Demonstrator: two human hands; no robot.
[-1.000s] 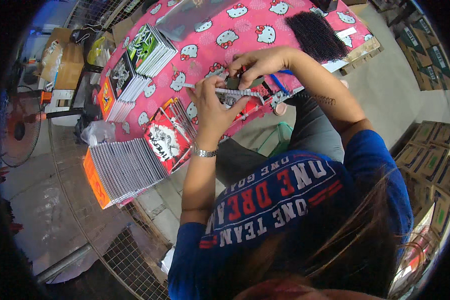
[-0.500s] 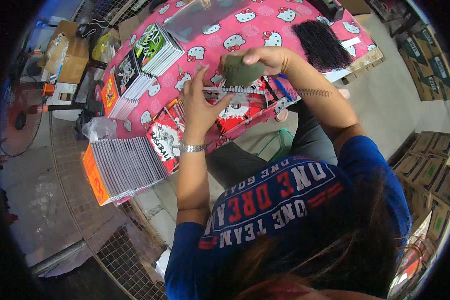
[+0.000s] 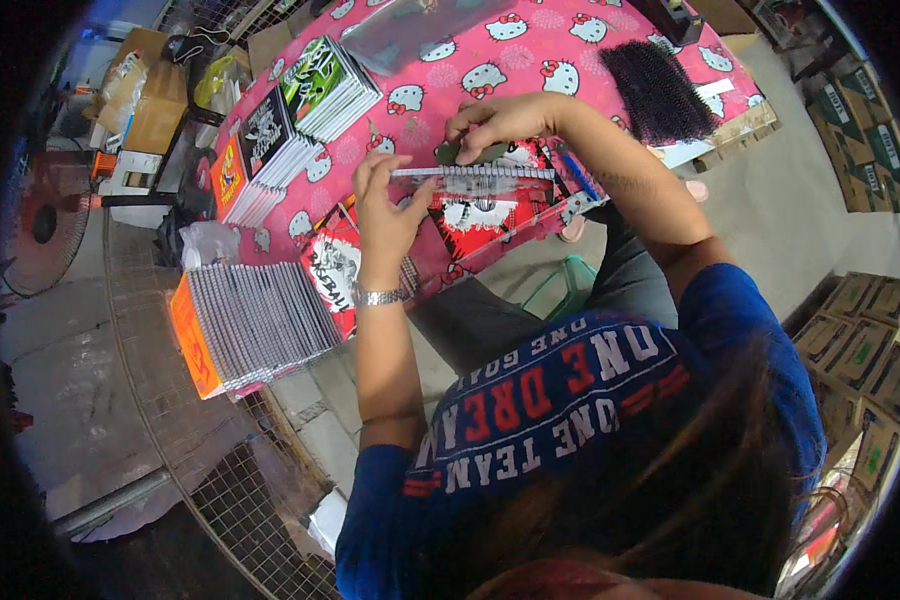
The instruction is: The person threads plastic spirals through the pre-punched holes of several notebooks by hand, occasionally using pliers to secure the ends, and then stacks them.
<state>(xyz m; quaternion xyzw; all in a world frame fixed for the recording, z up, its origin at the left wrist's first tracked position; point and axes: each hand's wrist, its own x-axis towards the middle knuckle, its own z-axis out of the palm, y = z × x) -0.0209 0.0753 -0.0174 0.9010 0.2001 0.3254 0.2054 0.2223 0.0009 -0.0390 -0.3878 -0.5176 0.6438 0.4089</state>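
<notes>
A notebook (image 3: 485, 176) stands nearly edge-on above the pink table, its white page edge toward me. My left hand (image 3: 385, 215) grips its left end between thumb and fingers. My right hand (image 3: 510, 122) is closed on a dark green flat piece (image 3: 488, 153), pressed down against the notebook's punched edge; the piece's exact kind is unclear. Part of a dark spiral coil (image 3: 625, 182) shows faintly across my right forearm. Below the notebook lies a red notebook cover (image 3: 478, 222) with black and white print. Another red-and-white cover (image 3: 332, 270) lies left of my left wrist.
Stacked spiral notebooks (image 3: 260, 320) stand at the table's left edge. Two more stacks, black (image 3: 262, 135) and green (image 3: 315, 85), sit farther back. Black coils (image 3: 660, 92) lie at the right. A fan (image 3: 45, 220) stands far left; cartons (image 3: 855, 345) are piled at right.
My right hand has lowered the green piece onto the notebook's edge, so less of it shows. The coil that stuck out to the right is now much less visible. My left hand keeps its grip.
</notes>
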